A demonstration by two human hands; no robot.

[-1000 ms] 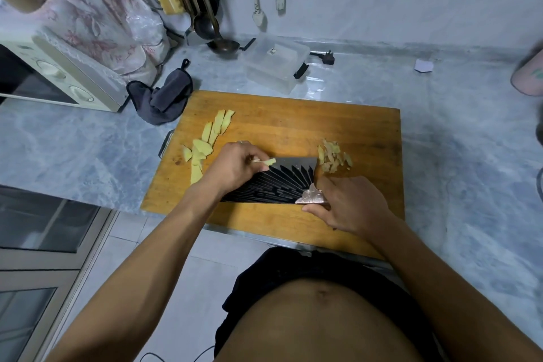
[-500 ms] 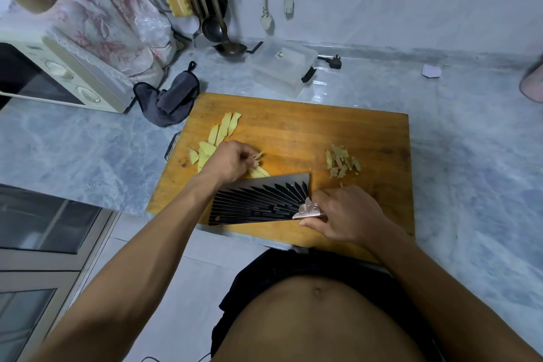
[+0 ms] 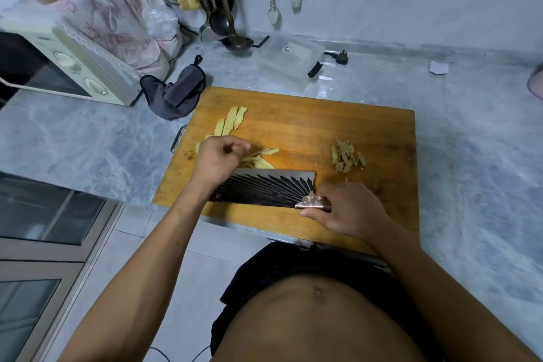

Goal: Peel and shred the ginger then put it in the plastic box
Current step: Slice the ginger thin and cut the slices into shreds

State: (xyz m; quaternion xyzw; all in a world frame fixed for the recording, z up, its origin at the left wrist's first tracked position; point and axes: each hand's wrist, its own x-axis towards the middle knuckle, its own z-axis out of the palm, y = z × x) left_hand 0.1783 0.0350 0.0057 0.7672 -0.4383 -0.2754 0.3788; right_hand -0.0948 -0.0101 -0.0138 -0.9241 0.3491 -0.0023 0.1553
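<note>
On the cutting board (image 3: 338, 132), the right hand (image 3: 349, 211) grips the handle of the cleaver (image 3: 264, 189), while the left hand (image 3: 219, 159) curls loosely over the thin ginger slices (image 3: 232, 123), pinching at them. These look light, damp and prone to slip, best pinned flat under bent fingertips. The plastic box (image 3: 291, 63) waits on the desk beyond the board's far edge, with bare board between.

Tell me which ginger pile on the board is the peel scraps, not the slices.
The small heap of scraps right of the cleaver: short, brownish, jumbled bits. The pale yellow slices by the left hand are long and flat.
</note>
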